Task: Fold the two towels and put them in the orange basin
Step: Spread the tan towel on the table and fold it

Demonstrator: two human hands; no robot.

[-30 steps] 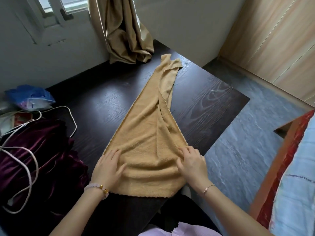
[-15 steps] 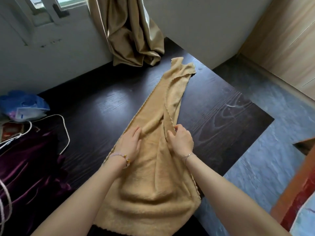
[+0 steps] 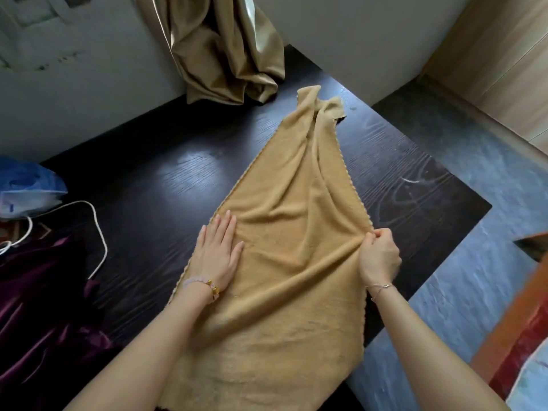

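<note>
Left hand point(image 3: 218, 250) lies flat and open on the tan towel point(image 3: 290, 232); right hand point(image 3: 378, 256) pinches its right edge on the dark counter point(image 3: 166, 185).

Probably a home bedroom: gold curtain point(image 3: 225, 51) by the window wall, wooden wardrobe panels point(image 3: 501, 54), dark worktop point(image 3: 166, 179).

One tan towel point(image 3: 293, 232) lies on one dark wooden table point(image 3: 166, 188), and two hands are on it: the left hand point(image 3: 218, 252) and the right hand point(image 3: 378, 256), each wrist wearing one bracelet, so two bracelets in all. At the table's edges the view shows one gold curtain point(image 3: 225, 51), one blue plastic bag point(image 3: 26, 188), one white cord point(image 3: 98, 232) and one purple velvet cloth point(image 3: 38, 307).
</note>
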